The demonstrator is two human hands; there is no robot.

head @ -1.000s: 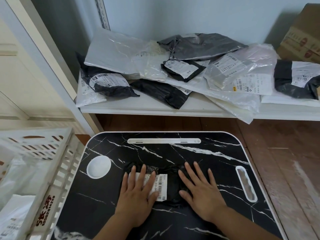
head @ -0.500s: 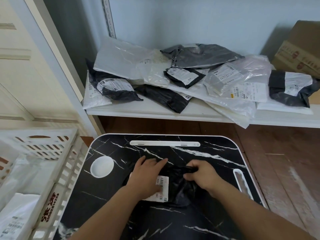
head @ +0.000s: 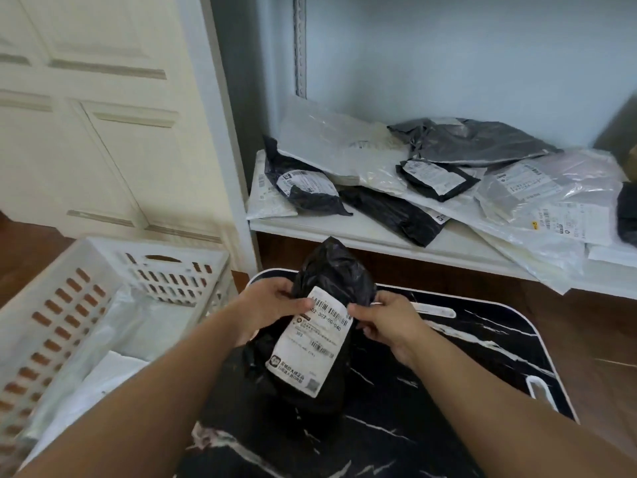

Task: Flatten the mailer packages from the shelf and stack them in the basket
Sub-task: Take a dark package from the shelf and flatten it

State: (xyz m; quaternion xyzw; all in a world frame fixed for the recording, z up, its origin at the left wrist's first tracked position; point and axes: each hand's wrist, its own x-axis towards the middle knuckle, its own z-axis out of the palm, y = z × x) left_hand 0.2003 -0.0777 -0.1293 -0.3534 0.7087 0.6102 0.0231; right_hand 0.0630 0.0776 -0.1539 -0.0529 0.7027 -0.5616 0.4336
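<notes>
A black mailer package (head: pixel 331 270) with a white shipping label hangs upright above the black marble-pattern lap table (head: pixel 448 367). My left hand (head: pixel 272 305) grips its left edge, thumb on the label. My right hand (head: pixel 386 319) pinches its right edge at the same height. The white slotted basket (head: pixel 65 305) stands at the left with white mailers lying inside. Several more mailers, black, grey and clear white, lie in a loose pile on the white shelf (head: pixel 362 232) behind the table.
A cream panelled door (head: pixel 96 132) rises behind the basket. Wooden floor (head: pixel 593 326) shows to the right of the table and under the shelf. A metal shelf upright (head: pixel 300 46) runs up the blue wall.
Both hands went from pressing the black mailer flat on the table to gripping its edges and lifting it upright off the table. The view has swung left toward the basket.
</notes>
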